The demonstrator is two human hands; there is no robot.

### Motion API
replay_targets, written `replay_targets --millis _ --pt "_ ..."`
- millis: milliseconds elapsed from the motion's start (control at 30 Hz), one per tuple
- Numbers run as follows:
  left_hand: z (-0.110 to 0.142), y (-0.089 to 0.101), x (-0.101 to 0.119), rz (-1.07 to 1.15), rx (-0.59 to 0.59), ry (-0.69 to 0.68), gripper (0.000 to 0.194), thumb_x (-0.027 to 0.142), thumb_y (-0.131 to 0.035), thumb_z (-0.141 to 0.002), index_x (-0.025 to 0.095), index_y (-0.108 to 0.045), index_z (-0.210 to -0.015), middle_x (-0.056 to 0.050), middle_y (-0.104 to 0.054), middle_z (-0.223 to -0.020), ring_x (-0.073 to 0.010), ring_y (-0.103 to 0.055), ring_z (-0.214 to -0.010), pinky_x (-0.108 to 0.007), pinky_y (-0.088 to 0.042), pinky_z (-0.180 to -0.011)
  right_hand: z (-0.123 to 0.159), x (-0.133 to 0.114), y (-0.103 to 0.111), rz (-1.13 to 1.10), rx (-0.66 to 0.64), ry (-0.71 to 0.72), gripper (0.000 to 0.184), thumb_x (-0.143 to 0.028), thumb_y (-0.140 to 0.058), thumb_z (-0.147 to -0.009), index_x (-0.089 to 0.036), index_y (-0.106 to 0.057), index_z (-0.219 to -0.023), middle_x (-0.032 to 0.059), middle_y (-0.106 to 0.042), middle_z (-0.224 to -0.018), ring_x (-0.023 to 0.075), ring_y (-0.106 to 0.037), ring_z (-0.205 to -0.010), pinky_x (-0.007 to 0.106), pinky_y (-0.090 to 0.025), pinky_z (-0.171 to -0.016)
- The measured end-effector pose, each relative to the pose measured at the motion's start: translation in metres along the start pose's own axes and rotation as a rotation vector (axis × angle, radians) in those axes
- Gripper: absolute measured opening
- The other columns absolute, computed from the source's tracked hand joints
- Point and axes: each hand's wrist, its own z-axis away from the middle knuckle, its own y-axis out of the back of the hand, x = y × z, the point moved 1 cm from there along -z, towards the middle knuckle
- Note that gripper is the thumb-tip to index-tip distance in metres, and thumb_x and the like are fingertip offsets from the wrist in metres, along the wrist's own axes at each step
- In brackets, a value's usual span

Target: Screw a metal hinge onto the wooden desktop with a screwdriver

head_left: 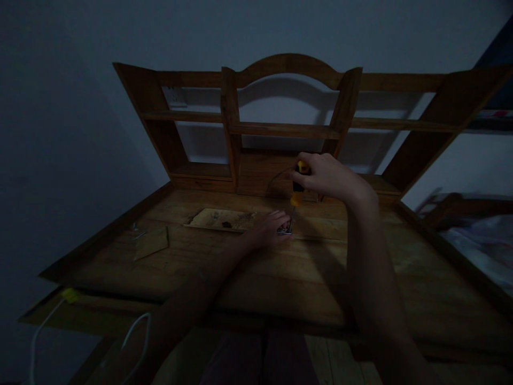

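Observation:
My right hand (326,176) is closed around the yellow and black handle of a screwdriver (297,188), held upright with its tip pointing down at a small metal part (285,230) on the wooden desk (256,267). My left hand (269,229) rests on the desk with its fingers curled on that small metal part, holding it just beside the screwdriver tip. The room is dim, so the part's shape is hard to make out.
A light wooden board (224,219) lies on the desk left of my hands. A small brown piece of card (151,243) lies further left. A wooden shelf unit (288,123) rises behind the desk. A white cable (136,331) hangs at the lower left. A bed (481,246) is at the right.

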Motion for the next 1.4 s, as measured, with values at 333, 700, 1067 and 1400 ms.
replay_targets --millis 333,700,1067,1400 --pt "0.001 0.000 -0.001 0.028 0.012 -0.012 0.028 0.041 -0.078 -0.095 0.021 -0.059 -0.098 -0.007 -0.064 -0.106 -0.0263 -0.061 -0.104 -0.039 -0.050 -0.090 0.001 0.000 0.004 0.015 -0.039 -0.026 0.031 -0.044 -0.057 -0.102 -0.017 -0.070 -0.113 0.0176 -0.079 -0.115 0.0335 -0.073 -0.104 0.038 -0.052 -0.086" --pt "0.001 0.001 0.001 0.045 0.001 -0.003 0.028 0.043 -0.077 -0.096 0.021 -0.060 -0.103 -0.006 -0.064 -0.105 -0.0251 -0.060 -0.103 -0.037 -0.050 -0.090 -0.001 0.001 0.000 -0.017 -0.026 -0.035 0.032 -0.044 -0.057 -0.099 -0.017 -0.070 -0.109 0.0164 -0.079 -0.107 0.0316 -0.072 -0.093 0.039 -0.051 -0.080" --pt "0.002 -0.001 -0.003 0.036 0.004 -0.019 0.026 0.042 -0.076 -0.096 0.021 -0.062 -0.103 -0.007 -0.065 -0.109 -0.0257 -0.062 -0.106 -0.039 -0.051 -0.094 0.001 -0.002 -0.001 0.001 0.006 -0.035 0.040 -0.051 -0.054 -0.104 -0.016 -0.069 -0.118 0.0197 -0.079 -0.112 0.0358 -0.073 -0.104 0.043 -0.053 -0.089" --pt "0.002 0.000 -0.002 0.048 0.016 -0.043 0.028 0.045 -0.076 -0.097 0.021 -0.064 -0.104 -0.007 -0.065 -0.107 -0.0259 -0.061 -0.105 -0.039 -0.051 -0.093 0.003 -0.012 0.008 -0.037 0.040 0.004 0.033 -0.031 -0.047 -0.103 -0.017 -0.076 -0.093 0.0154 -0.079 -0.098 0.0306 -0.073 -0.095 0.040 -0.051 -0.088"
